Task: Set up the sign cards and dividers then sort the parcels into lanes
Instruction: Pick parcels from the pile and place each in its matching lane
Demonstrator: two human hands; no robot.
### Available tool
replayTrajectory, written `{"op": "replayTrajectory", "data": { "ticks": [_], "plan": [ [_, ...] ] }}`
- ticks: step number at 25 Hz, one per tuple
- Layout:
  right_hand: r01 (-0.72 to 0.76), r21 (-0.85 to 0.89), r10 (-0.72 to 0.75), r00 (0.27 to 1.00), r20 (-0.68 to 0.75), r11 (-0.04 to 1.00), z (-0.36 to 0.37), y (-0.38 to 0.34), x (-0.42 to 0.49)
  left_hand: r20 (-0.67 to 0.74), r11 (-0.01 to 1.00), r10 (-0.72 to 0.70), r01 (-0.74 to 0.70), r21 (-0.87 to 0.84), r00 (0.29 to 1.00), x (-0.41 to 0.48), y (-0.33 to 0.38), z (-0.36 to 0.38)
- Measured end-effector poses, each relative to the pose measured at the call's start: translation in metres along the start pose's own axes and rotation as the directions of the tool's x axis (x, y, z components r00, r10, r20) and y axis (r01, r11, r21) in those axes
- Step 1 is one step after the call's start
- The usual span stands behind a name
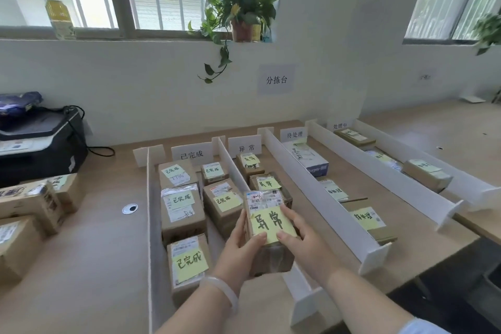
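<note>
I hold a brown parcel [271, 249] with a yellow note reading 异常 between both hands, above the near end of the second lane. My left hand [240, 247] grips its left side and my right hand [301, 241] grips its right side, thumb on the note. White dividers [320, 192] split the table into lanes. Sign cards stand at the far ends: 已完成 [192, 154], 异常 [245, 147], 待处理 [294, 134], 处理中 [339, 125]. Several parcels [181, 211] labelled 已完成 fill the left lane. Two 异常 parcels [267, 184] lie ahead of the held one.
Unsorted cardboard boxes [29, 209] sit at the table's left edge beside a black printer [40, 141]. A round cable grommet [130, 208] lies left of the lanes. A potted plant [241, 8] stands on the windowsill. The right lanes hold a few parcels [427, 174].
</note>
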State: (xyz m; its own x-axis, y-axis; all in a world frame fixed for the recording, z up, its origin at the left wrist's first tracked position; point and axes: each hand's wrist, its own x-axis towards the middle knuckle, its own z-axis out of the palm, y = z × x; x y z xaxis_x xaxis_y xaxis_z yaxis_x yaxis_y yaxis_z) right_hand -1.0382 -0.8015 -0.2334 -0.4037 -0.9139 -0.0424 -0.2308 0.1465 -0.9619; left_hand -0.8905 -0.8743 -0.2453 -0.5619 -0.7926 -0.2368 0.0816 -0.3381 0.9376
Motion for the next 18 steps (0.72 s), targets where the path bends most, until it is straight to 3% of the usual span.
{"op": "replayTrajectory", "data": {
  "ticks": [8,18],
  "plan": [
    [-0.014,0.03,0.014,1.0,-0.002,0.999,-0.077,0.022,0.016,-0.019,0.996,-0.07,0.069,-0.058,0.997,0.03,-0.007,0.077],
    [-0.066,0.041,0.068,0.997,-0.044,0.997,-0.098,0.045,0.078,-0.034,0.99,-0.128,0.126,-0.056,0.991,0.106,-0.017,0.082]
  ]
}}
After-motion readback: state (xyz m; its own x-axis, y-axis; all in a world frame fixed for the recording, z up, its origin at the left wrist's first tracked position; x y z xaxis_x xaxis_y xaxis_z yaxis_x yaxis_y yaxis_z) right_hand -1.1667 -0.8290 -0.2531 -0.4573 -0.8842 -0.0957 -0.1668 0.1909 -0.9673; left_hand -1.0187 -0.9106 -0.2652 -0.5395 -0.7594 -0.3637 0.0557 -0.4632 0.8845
